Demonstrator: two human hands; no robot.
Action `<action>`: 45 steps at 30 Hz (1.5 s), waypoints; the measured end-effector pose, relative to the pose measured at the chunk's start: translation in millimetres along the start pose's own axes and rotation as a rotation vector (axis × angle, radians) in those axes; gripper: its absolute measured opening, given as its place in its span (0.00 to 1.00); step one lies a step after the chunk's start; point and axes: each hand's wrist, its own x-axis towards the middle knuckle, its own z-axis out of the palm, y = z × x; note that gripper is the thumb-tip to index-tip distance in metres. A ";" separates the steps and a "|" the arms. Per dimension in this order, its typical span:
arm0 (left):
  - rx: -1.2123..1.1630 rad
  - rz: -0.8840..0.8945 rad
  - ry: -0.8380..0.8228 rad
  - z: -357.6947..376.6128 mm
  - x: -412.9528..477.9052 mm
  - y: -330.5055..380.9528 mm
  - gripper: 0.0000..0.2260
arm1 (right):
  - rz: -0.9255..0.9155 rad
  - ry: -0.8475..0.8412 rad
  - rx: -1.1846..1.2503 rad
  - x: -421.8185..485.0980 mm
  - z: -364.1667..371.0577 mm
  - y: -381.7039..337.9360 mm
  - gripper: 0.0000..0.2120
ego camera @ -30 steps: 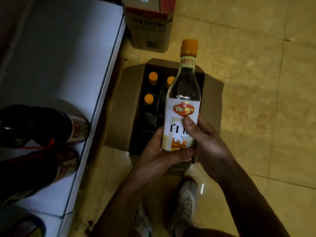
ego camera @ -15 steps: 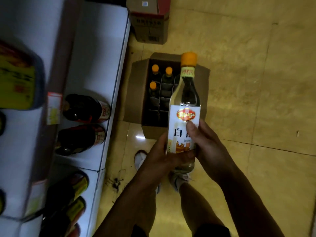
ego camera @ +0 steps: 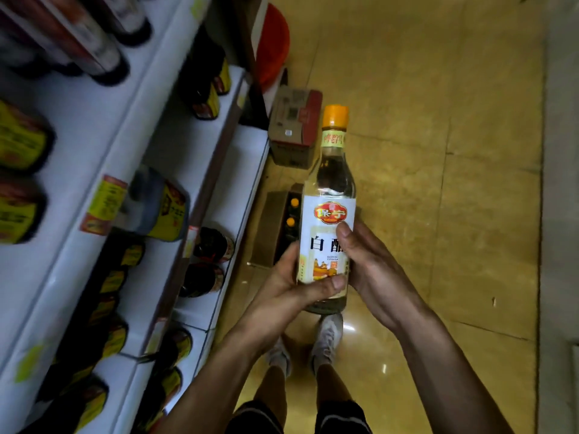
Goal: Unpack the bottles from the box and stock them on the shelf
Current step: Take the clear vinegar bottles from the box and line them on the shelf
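I hold a clear vinegar bottle [ego camera: 330, 195] with an orange cap and a white label upright in front of me. My left hand [ego camera: 294, 286] grips its lower part with the thumb across the label's bottom. My right hand [ego camera: 366, 264] wraps its right side, thumb on the label. Far below on the floor stands the open cardboard box [ego camera: 270, 227], partly hidden by the bottle, with two orange caps showing inside. White shelves [ego camera: 200, 189] rise at the left in several tiers.
Dark sauce bottles with yellow labels [ego camera: 18, 142] fill the upper shelves, and two dark bottles [ego camera: 213, 245] lie on the bottom one. A closed carton [ego camera: 294, 126] and a red stool [ego camera: 271, 42] stand further along the yellow tiled floor. My feet [ego camera: 326, 339] are below.
The view has risen far above the box and the bottle has come up with it. More shelf tiers have come into sight. Both hands keep the same grip.
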 end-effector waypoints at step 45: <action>0.092 0.727 0.466 -86.8 -316.7 244.1 0.27 | -0.688 -0.704 -0.321 -174.8 296.7 -257.1 0.21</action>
